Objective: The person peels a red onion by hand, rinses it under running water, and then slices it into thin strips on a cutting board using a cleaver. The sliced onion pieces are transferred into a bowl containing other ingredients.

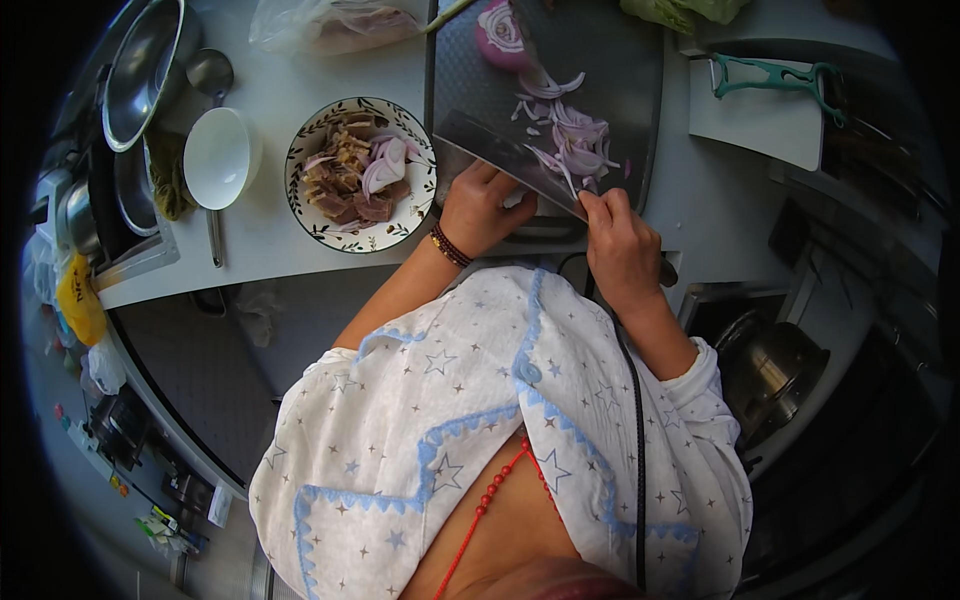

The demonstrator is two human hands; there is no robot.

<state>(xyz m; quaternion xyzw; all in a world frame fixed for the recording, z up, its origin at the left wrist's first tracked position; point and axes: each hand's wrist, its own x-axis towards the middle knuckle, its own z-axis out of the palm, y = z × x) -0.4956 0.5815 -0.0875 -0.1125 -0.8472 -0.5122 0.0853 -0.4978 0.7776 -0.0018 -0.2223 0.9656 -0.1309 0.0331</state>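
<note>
My right hand (624, 244) grips a broad-bladed kitchen knife (506, 161), its handle end showing past the palm. The blade slants across a dark cutting board (630, 37). Close along the blade's near side is my left hand (480, 210), fingers bent; their tips are partly hidden, and whether they hold anything is unclear. Sliced red onion (581, 142) lies in a loose heap beyond the blade, some strips touching it. A cut piece of red onion (501, 37) rests at the board's far side. Left of the board, a leaf-patterned bowl (300, 217) holds sliced meat (337, 199) and onion pieces (386, 165).
A white bowl (219, 157), a ladle (210, 71) and a metal basin (142, 75) stand on the left. A plastic bag (330, 26) lies at the back. On the right, a green peeler (776, 79) rests on a white surface; a metal pot (776, 375) sits lower down.
</note>
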